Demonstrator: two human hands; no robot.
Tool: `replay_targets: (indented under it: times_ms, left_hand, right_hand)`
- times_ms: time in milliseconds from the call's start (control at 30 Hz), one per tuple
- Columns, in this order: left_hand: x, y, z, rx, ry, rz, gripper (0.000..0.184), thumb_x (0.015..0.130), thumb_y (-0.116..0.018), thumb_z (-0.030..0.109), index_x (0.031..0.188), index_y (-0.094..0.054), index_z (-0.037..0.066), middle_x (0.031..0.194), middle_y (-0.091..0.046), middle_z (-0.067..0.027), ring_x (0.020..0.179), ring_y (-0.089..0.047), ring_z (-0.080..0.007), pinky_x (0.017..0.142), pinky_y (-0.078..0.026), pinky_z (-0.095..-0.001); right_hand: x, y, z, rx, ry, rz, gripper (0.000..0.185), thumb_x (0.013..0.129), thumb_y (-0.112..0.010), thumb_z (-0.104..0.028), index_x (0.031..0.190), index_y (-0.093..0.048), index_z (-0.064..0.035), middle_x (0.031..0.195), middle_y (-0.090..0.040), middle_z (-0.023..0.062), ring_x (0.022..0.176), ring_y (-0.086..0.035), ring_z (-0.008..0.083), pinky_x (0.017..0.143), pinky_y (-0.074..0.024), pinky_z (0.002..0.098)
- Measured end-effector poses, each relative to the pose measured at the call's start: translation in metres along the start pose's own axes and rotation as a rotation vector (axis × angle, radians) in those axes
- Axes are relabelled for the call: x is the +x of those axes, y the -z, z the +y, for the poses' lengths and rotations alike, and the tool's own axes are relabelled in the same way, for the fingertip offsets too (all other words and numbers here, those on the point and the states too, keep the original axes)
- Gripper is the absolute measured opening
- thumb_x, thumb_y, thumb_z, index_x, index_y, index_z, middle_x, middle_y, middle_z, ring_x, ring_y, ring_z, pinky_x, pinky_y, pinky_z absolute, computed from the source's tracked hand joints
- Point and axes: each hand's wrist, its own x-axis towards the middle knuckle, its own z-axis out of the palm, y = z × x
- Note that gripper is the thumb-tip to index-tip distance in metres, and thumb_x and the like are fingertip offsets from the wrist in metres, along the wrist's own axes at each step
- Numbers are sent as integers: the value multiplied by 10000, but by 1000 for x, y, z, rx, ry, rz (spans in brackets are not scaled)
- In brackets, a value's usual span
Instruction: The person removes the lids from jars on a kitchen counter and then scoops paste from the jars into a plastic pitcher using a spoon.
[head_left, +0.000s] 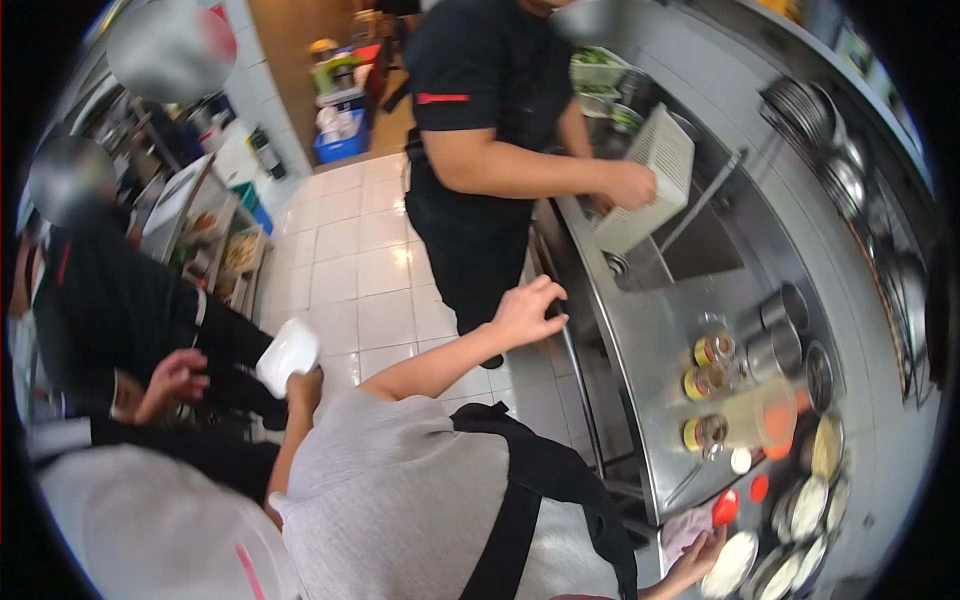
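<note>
Two bare hands belong to the camera wearer. Near the middle of the frame, the left hand [530, 312] hangs beside the front edge of the steel desk [655, 400], fingers parted and slightly curled, holding nothing.

At lower right, the right hand [692, 568] is near the red piece [725, 507], with the pink cloth [688, 530] just beyond. Its fingers are partly bent; blur hides whether they grip or touch anything. Right of that hand sit round dishes with white contents [730, 565]. A small red lid [759, 487] and a white lid [740, 461] lie just above the red piece.

Farther up the desk are three jars with yellow labels [703, 381], a translucent container [750, 415] and metal pots [774, 350]. At upper right, a co-worker [480, 150] holds a white perforated basket [660, 170] by the sink [700, 235]. Another person's hand [304, 385], left of centre, holds a white container [288, 358].
</note>
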Motion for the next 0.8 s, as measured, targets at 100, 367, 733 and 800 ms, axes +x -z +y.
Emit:
replay_targets:
  times_ms: [100,367,733,800]
  left_hand:
    - [-14,-5,-4,-42,27,-12,293,703,-688,274,895,-594,73,807,-539,-96,657,-589,-286,574,-477,-386]
    - [-87,-17,-43,84,260,-249,332,682,-690,331,882,-615,77,884,-534,-136,740,-600,-327,644,-484,-428]
    - [-47,55,-42,142,172,-824,619,721,-679,489,1161,-573,67,948,-652,-148,858,-636,-293,711,-498,-398]
    - [-25,94,-2,-87,140,-978,617,756,-675,460,1200,-545,54,889,-644,-125,762,-634,-259,664,-488,-362]
  right_hand:
    - [14,-15,-24,-11,6,-77,413,890,-535,-98,1288,-474,-8,798,-543,72,605,-485,140,486,-414,268]
    - [54,-21,-45,-37,179,-152,387,906,-526,-105,1276,-478,-5,842,-574,120,726,-532,196,689,-448,316]
    - [43,79,-201,-308,676,-144,335,935,-508,-115,1230,-506,45,1033,-628,170,824,-627,233,736,-520,319]
    - [56,74,-166,-32,949,-76,324,938,-497,-123,1233,-520,9,1014,-630,163,806,-619,220,707,-515,328]
